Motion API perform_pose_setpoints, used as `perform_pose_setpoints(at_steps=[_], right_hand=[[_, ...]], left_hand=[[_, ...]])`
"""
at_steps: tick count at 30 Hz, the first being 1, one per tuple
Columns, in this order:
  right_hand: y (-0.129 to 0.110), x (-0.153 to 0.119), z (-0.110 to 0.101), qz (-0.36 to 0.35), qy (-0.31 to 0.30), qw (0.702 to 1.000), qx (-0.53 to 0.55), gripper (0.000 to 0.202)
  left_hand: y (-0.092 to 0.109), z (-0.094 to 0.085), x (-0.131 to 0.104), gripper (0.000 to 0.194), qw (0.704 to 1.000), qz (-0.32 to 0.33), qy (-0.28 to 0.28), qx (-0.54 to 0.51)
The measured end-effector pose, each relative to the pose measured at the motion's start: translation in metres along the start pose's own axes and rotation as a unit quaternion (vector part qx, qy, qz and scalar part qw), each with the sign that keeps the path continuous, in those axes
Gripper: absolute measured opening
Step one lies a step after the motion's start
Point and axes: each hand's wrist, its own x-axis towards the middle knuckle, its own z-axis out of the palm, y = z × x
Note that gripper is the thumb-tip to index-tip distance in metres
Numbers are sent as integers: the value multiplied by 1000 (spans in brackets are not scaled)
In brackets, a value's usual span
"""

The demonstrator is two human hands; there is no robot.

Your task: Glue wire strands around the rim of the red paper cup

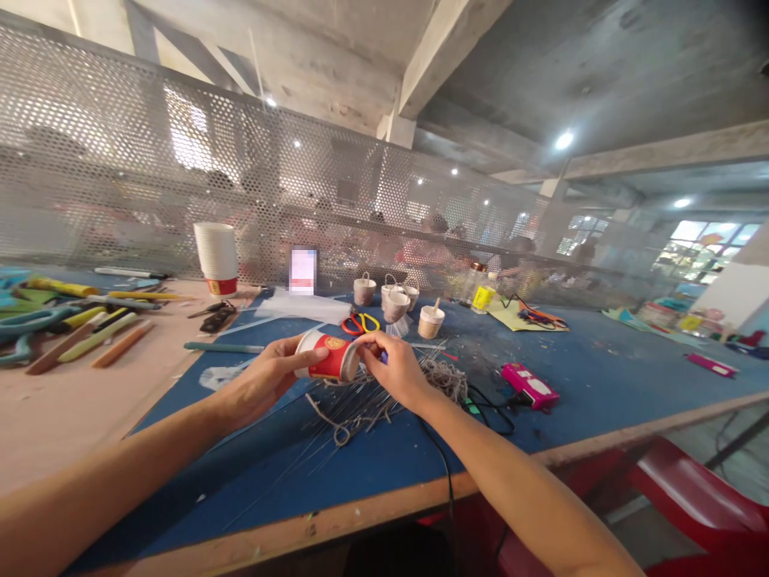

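My left hand [267,377] is wrapped round a red and white paper cup [330,357], which lies tilted on its side above the table. At the cup's right end, my right hand [393,365] has its fingers pinched close to the edge. A small blue-purple thing shows between those fingers; its kind is mostly hidden. Below the hands lie thin grey wires [354,401] and a tangle of grey cord [444,380]. Just behind the cup are scissors [360,324] with red and yellow handles.
Several small cord-handled pots [396,307] stand at the back, near a lit phone [303,271]. A stack of paper cups [216,252] and various tools [90,332] are on the left. To the right lies a magenta box [529,385] with a black cable. A perforated metal screen [264,192] rises behind.
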Motion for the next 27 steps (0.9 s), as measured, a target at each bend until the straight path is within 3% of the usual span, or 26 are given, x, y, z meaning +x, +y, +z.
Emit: perform_pose_setpoints(at_steps=[5, 11, 19, 27], right_hand=[[3, 0, 1, -17, 17, 999, -35, 23], [0, 1, -3, -17, 15, 999, -29, 13], [-7, 1, -6, -20, 22, 999, -18, 26], [-13, -2, -6, -34, 31, 999, 6, 18]], left_hand=[[-2, -2, 2, 27, 1000, 8, 10, 16], [0, 1, 0, 22, 999, 19, 32, 14], [0, 3, 0, 26, 999, 19, 38, 26], [0, 3, 2, 26, 996, 48, 72, 33]])
